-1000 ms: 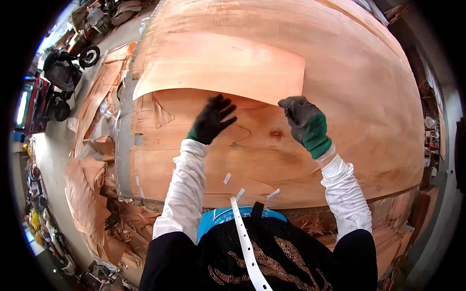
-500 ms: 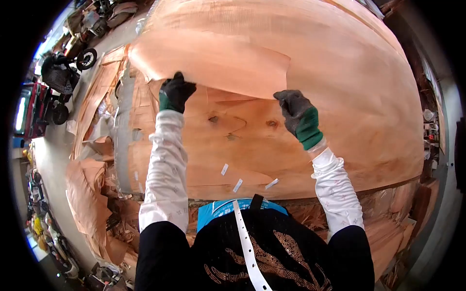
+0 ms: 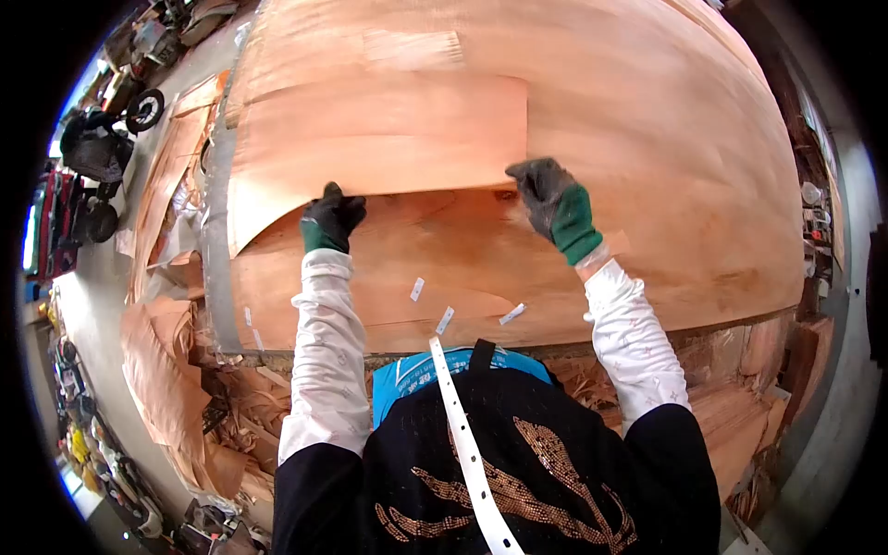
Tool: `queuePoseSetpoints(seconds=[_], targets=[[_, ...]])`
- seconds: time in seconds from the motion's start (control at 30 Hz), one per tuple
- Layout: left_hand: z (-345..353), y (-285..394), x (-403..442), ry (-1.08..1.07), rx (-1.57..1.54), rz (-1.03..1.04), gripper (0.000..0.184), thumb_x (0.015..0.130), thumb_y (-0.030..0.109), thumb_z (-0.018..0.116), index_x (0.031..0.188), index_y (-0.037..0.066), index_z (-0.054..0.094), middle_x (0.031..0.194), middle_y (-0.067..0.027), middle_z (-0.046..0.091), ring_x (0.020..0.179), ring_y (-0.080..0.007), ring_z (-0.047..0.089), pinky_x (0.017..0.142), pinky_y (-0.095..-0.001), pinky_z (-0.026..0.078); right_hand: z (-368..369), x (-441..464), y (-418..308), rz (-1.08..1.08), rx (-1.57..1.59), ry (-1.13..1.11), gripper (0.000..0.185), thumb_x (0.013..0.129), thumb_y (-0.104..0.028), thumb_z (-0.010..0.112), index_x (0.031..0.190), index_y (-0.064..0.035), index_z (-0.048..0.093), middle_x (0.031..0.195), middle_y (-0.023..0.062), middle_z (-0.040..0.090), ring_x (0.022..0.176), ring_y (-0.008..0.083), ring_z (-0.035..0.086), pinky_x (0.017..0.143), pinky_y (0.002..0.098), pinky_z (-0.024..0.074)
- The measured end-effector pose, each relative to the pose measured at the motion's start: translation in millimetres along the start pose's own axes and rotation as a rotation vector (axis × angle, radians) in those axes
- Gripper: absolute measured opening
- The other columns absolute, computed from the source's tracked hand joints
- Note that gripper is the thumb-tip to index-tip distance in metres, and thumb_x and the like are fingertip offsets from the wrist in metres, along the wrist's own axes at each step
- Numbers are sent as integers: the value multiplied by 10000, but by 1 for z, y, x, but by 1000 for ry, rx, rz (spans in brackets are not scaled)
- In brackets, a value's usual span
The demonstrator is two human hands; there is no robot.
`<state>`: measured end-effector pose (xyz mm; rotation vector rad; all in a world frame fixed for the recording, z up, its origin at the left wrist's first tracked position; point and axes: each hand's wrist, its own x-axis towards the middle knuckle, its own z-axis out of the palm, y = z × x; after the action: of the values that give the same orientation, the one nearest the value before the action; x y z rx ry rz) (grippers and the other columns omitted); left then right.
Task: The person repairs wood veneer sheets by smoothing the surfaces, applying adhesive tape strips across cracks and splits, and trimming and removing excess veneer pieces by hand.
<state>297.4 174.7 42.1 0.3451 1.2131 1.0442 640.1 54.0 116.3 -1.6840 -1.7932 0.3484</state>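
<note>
A thin rectangular sheet of wood veneer (image 3: 388,129) lies over a larger veneer surface (image 3: 666,185), its near edge lifted. My left hand (image 3: 333,218), in a black and green glove, pinches that near edge left of centre. My right hand (image 3: 548,202), gloved alike, grips the sheet at its near right corner. To the left, the sheet's corner droops toward the surface. Under the raised edge there is shadow, and a dark knot shows partly near my right hand. Small white strips (image 3: 444,320) lie on the surface near my body.
Torn veneer scraps (image 3: 166,370) pile up at the left and below the near edge. A pale rectangular patch (image 3: 413,50) shows farther back on the surface. Parked vehicles (image 3: 97,153) stand at far left. A white perforated strap (image 3: 467,444) hangs down my front.
Both hands have come nearer my body, the left more so, drawing the veneer sheet's near edge with them. The sheet now lies flatter, and its left corner has dropped. My view has shifted slightly.
</note>
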Motion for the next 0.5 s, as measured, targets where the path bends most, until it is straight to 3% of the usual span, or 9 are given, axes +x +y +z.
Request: queuePoseSetpoints(seconds=[0.03, 0.07, 0.2, 0.27, 0.33, 0.4, 0.5], targets=[[1, 2, 3, -55, -48, 40, 276, 872, 221, 678, 936, -29, 577, 810, -169, 654, 674, -297, 674, 598, -396, 588, -8, 6, -5, 19, 44, 25, 245, 822, -71, 576, 1048, -155, 617, 993, 108, 612, 897, 325, 595, 737, 402, 500], [6, 7, -1, -48, -20, 52, 276, 873, 225, 676, 934, -24, 574, 810, -168, 654, 676, -301, 674, 601, -400, 589, -16, 13, -11, -74, -57, 100, 221, 829, -75, 581, 1031, -154, 621, 986, 102, 616, 883, 317, 596, 734, 405, 499], [-2, -1, -8, -5, 28, 29, 265, 874, 226, 675, 947, 1, 557, 817, -175, 658, 685, -314, 675, 606, -423, 591, -24, -7, -23, -28, 80, 23, 179, 856, -116, 586, 1028, -138, 629, 1014, 112, 625, 914, 338, 605, 758, 411, 498], [-47, -43, 31, -109, 282, 138, 294, 879, 245, 670, 1016, 30, 523, 861, -184, 658, 691, -318, 677, 594, -439, 589, -14, -30, -16, -12, -32, -85, 182, 867, -125, 581, 1041, -135, 630, 1031, 121, 624, 925, 347, 604, 773, 415, 498], [-9, -29, -17, 95, 60, -131, 337, 882, 260, 665, 1077, 45, 493, 900, -187, 657, 688, -318, 679, 578, -441, 585, 0, -52, -4, 46, -92, -198, 206, 875, -123, 573, 1073, -135, 626, 1072, 140, 615, 953, 354, 602, 799, 418, 502], [-42, -63, 15, -59, 379, 34, 331, 884, 254, 663, 1075, 45, 493, 899, -188, 658, 694, -318, 680, 568, -439, 584, 7, -61, -3, 136, -154, -287, 209, 877, -128, 570, 1079, -137, 625, 1082, 149, 612, 974, 355, 600, 812, 419, 504], [-25, -54, 4, -15, 328, -80, 319, 885, 248, 660, 1060, 41, 492, 888, -188, 655, 666, -322, 676, 533, -432, 580, 6, -64, -11, 241, -191, -434, 205, 885, -137, 555, 1076, -141, 632, 1107, 162, 605, 1023, 369, 585, 830, 426, 505]])
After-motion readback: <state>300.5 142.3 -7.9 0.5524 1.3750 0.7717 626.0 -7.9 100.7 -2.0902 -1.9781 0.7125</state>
